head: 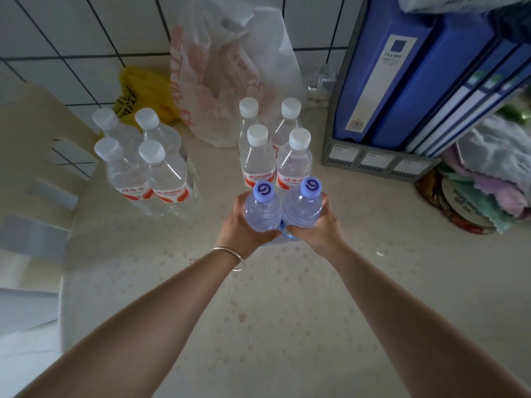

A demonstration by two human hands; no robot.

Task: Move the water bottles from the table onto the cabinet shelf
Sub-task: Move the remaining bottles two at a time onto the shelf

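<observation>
both hands wrapping two blue-capped bottles (pixel 283 209), left hand (pixel 244 228) and right hand (pixel 319 225) squeezing them together, probably for one carry; white-capped bottles (pixel 275 145) waiting at 12 o'clock on table (pixel 316 311).

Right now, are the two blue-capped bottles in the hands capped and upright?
Yes. Both blue-capped bottles have their caps on and stand upright, caps pointing up, gripped side by side by the left hand and right hand.
</observation>
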